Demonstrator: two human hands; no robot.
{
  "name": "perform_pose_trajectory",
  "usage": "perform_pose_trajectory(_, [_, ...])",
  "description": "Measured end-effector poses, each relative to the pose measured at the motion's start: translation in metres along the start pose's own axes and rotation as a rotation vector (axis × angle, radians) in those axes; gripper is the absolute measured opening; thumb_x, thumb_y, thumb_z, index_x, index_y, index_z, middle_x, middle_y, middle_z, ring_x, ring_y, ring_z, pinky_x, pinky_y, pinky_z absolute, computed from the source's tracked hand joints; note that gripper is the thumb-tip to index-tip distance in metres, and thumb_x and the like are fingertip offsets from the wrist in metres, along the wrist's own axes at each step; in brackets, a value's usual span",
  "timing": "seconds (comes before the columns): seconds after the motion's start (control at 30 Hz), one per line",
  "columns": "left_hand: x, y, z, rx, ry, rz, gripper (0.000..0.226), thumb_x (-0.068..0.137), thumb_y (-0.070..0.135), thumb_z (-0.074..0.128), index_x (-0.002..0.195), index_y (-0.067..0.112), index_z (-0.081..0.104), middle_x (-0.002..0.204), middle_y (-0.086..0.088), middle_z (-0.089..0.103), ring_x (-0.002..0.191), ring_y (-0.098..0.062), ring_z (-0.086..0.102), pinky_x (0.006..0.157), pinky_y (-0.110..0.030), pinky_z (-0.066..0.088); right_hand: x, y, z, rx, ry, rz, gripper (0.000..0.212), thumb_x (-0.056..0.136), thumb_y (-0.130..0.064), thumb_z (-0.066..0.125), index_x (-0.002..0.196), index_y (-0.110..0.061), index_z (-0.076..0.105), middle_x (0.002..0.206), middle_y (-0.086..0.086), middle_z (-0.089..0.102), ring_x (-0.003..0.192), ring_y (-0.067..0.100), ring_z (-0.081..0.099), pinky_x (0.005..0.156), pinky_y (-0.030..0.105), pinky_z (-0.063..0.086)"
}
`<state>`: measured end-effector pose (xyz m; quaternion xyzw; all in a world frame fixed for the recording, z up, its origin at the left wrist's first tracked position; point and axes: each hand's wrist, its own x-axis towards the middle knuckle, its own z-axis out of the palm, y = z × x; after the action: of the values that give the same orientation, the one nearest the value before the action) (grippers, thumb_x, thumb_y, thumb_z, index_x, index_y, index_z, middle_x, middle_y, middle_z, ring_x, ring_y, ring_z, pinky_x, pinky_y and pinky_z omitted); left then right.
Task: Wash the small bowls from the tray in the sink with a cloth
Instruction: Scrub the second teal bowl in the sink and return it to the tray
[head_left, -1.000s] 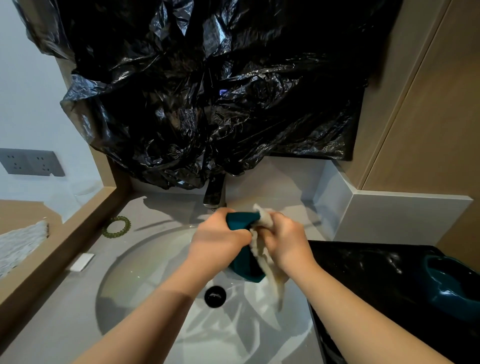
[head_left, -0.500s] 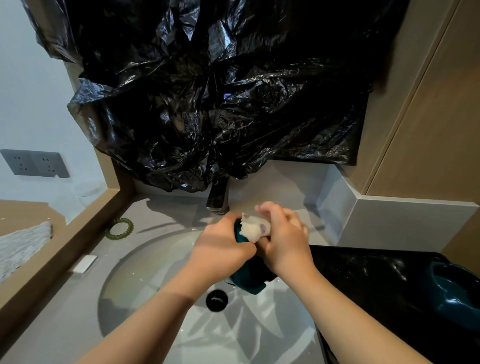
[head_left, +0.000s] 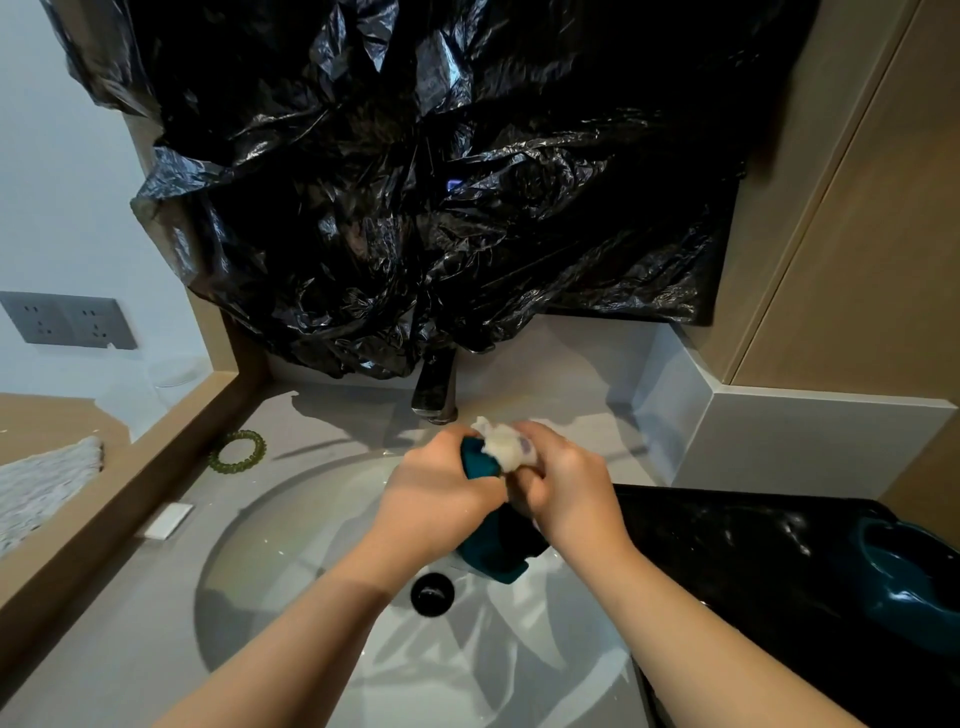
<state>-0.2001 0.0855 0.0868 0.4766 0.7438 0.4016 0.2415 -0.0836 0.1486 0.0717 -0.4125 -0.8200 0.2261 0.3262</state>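
While above the sink, teal bowl against white cloth

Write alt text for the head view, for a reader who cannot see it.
Two hands wash a small teal bowl over a white sink: the left hand grips the bowl, the right hand presses a pale cloth against its rim. A second teal bowl sits on the black tray at right.
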Motion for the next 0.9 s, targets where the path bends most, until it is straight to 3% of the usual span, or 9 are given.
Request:
perform_pose_trajectory(0.1, [-0.001,-0.003,0.005,-0.143,0.143,-0.002,0.037,0.076,0.012,0.061,0.107,0.031,0.052,0.081,0.013,0.058,0.079,-0.011,0.057,0.066,-0.023,0.046,-0.002,0.002,0.008,0.296,0.05,0.394,0.016,0.087,-0.01,0.059,0.1,-0.009,0.068,0.088,0.003,0.067,0.084,0.022,0.061,0.067,0.016,0.043])
perform_pose_trajectory(0.2, [-0.002,-0.002,0.008,-0.202,0.242,-0.012,0.04,0.078,0.013,0.06,0.11,0.032,0.049,0.081,0.016,0.057,0.077,-0.003,0.056,0.065,-0.019,0.044,-0.004,-0.004,0.019,0.695,-0.049,0.829,0.012,0.088,-0.015,0.06,0.096,-0.008,0.065,0.089,0.012,0.07,0.085,0.028,0.066,0.082,0.039,0.055])
perform_pose_trajectory(0.27, [0.0,-0.001,0.005,-0.147,0.181,-0.011,0.039,0.078,0.014,0.059,0.112,0.03,0.048,0.084,0.013,0.058,0.083,-0.012,0.058,0.072,-0.025,0.047,0.0,-0.004,0.016,0.526,-0.006,0.776,0.01,0.087,-0.011,0.058,0.093,-0.004,0.064,0.091,0.013,0.069,0.083,0.028,0.064,0.076,0.035,0.053])
perform_pose_trajectory(0.4, [0.004,-0.001,-0.004,0.091,-0.063,0.078,0.044,0.075,0.016,0.061,0.115,0.031,0.05,0.082,0.012,0.054,0.08,-0.015,0.056,0.062,-0.022,0.043,0.002,-0.013,0.003,0.005,0.027,0.213,0.029,0.085,-0.007,0.054,0.109,-0.02,0.064,0.102,0.003,0.067,0.095,0.025,0.059,0.074,0.03,0.043])
perform_pose_trajectory(0.5, [0.0,-0.002,0.0,0.057,0.012,0.11,0.05,0.072,0.019,0.062,0.119,0.03,0.05,0.086,0.009,0.056,0.084,-0.017,0.056,0.064,-0.023,0.043,0.002,-0.013,0.001,-0.062,-0.031,0.002,0.039,0.083,-0.002,0.055,0.115,-0.023,0.063,0.107,-0.002,0.066,0.097,0.02,0.058,0.081,0.026,0.042])
perform_pose_trajectory(0.57, [-0.005,-0.001,0.006,-0.05,0.113,0.093,0.043,0.073,0.017,0.062,0.11,0.033,0.048,0.082,0.012,0.056,0.079,-0.012,0.056,0.064,-0.02,0.042,0.002,-0.005,0.004,0.106,0.062,0.123,0.033,0.083,-0.001,0.055,0.107,-0.02,0.066,0.099,0.001,0.068,0.094,0.02,0.059,0.073,0.019,0.043])
perform_pose_trajectory(0.63, [-0.007,-0.001,0.012,-0.203,0.209,0.055,0.043,0.077,0.01,0.061,0.106,0.036,0.045,0.081,0.016,0.056,0.076,-0.005,0.055,0.064,-0.018,0.042,0.001,-0.002,0.01,0.411,0.109,0.457,0.012,0.086,-0.007,0.057,0.09,-0.015,0.065,0.091,0.005,0.069,0.089,0.025,0.063,0.07,0.018,0.047])
perform_pose_trajectory(0.73, [-0.006,-0.003,0.02,-0.337,0.291,0.037,0.046,0.078,0.005,0.06,0.107,0.036,0.043,0.082,0.014,0.059,0.076,-0.004,0.058,0.065,-0.016,0.045,0.001,-0.005,0.021,0.758,0.029,0.833,0.007,0.089,-0.015,0.058,0.086,-0.014,0.065,0.091,0.015,0.07,0.083,0.03,0.065,0.078,0.038,0.056])
perform_pose_trajectory(0.9, [0.004,-0.01,0.003,-0.481,-0.173,-0.076,0.053,0.064,0.009,0.075,0.104,0.032,0.049,0.095,0.0,0.066,0.085,-0.015,0.065,0.073,-0.028,0.053,0.016,0.005,-0.008,0.084,-0.002,0.392,0.013,0.088,-0.011,0.054,0.096,-0.014,0.064,0.089,0.008,0.065,0.087,0.028,0.06,0.069,0.026,0.043])
